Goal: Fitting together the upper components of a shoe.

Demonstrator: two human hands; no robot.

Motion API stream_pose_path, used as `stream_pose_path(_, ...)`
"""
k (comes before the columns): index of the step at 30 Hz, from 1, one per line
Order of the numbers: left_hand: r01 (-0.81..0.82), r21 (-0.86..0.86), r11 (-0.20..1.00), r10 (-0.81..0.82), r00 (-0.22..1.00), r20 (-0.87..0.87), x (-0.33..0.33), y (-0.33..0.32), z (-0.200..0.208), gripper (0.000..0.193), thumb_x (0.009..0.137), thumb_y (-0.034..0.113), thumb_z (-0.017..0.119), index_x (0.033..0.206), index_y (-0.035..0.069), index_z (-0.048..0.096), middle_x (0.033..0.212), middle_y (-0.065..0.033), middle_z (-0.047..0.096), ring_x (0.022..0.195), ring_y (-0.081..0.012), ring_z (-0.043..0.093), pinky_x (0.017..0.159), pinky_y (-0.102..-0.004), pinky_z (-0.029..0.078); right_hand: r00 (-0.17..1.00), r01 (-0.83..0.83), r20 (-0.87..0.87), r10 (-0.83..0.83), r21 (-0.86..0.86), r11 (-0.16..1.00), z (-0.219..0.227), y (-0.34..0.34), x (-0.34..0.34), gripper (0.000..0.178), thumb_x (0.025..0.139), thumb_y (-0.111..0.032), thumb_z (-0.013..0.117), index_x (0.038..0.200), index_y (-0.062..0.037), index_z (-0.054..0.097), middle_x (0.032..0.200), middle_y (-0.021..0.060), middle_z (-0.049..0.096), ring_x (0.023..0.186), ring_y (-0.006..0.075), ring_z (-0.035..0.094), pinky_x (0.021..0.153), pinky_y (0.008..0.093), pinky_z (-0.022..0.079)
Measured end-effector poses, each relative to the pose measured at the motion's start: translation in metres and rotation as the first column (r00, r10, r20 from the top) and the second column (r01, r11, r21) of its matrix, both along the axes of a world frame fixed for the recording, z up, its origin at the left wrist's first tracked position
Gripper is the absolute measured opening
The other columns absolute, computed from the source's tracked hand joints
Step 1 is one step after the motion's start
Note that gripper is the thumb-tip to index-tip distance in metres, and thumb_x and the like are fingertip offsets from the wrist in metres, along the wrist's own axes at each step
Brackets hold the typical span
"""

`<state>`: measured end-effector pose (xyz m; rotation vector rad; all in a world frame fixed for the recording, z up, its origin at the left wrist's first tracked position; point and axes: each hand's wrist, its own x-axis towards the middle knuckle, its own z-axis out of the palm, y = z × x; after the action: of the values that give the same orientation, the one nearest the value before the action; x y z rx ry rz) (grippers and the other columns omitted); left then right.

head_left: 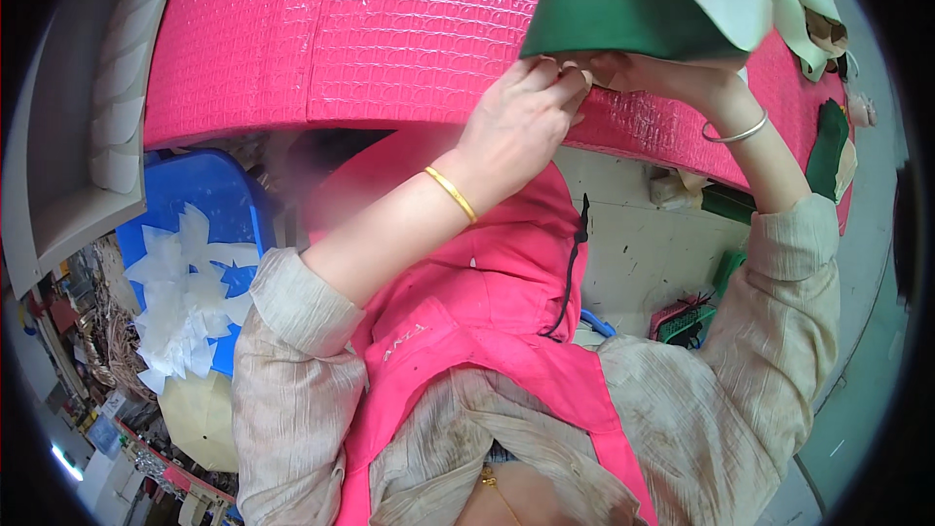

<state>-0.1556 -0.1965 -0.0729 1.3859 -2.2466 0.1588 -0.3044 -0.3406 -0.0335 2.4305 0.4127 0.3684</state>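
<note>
Curved green fabric piece with pale lining (623, 19) in upper right of frame, pinched at lower edge by left hand (521, 122) and right hand (662, 73), above glossy pink quilted table cover (390, 29).

You hold a green fabric piece (614, 19), curved and arching upward, at its lower edge. Its pale underside shows where the right end curls over, above your right hand (662, 73). Its left lower corner sits just above your left hand's fingers (545, 68), pinched between both hands' fingertips.
</note>
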Motion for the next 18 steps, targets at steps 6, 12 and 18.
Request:
stream_pose_path(6,-0.035,-0.038,0.999,0.035,0.999,0.004,-0.013,0.000,0.002,0.022,0.071,0.014,0.054,0.088,0.002,0.059,0.092,-0.0047,0.050,0.088,-0.0178,0.045,0.083,-0.0285,0.036,0.800,0.590,-0.565,-0.202,0.803,0.088,0.024,-0.005,-0.020,0.018,0.081,-0.012,0.052,0.096,-0.0039,0.056,0.087,0.0117,0.060,0.076,0.0206,0.056,0.068,0.0283,0.043)
stream_pose_path(12,0.030,-0.011,0.999,-0.029,0.991,0.130,0.003,0.007,0.018,0.019,0.066,0.013,0.052,0.077,0.001,0.061,0.088,-0.0055,0.049,0.085,-0.0167,0.045,0.078,-0.0271,0.037,0.515,0.855,-0.817,-0.259,0.511,0.085,0.051,0.007,-0.017,0.027,0.081,-0.018,0.054,0.103,-0.0037,0.054,0.089,0.0137,0.060,0.083,0.0224,0.056,0.074,0.0301,0.042)
stream_pose_path(18,-0.103,0.082,0.991,0.088,0.981,0.171,0.014,0.028,0.020,0.028,0.071,0.013,0.056,0.091,-0.007,0.057,0.104,-0.0106,0.049,0.091,-0.0209,0.048,0.081,-0.0310,0.040,0.589,0.758,-0.738,-0.329,0.646,-0.091,0.029,0.016,0.039,0.025,0.079,-0.020,0.055,0.100,-0.0060,0.053,0.092,0.0101,0.058,0.083,0.0190,0.055,0.072,0.0280,0.042)
